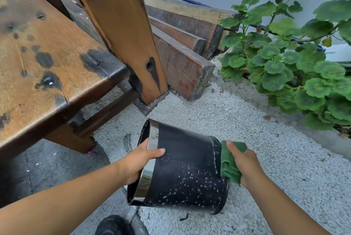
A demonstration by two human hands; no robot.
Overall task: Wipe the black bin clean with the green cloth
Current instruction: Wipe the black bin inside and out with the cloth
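Black bin [182,174] tipped on its side, chrome-rimmed mouth facing left, flecked with white spots. Bunched green cloth [230,162] against its right-hand base.

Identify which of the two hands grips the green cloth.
The right hand; it presses the folded green cloth to the round black bin, whose rim the left hand grips.

No legible text, label, brand, number or sign in view. Surfaces checked: black bin [182,168] wall and its chrome rim band [152,136], green cloth [228,166] at the bin's base, bench [47,44] left of the bin, stacked planks [180,63] beyond the bin. The pale specks on the bin wall are spots, not characters.
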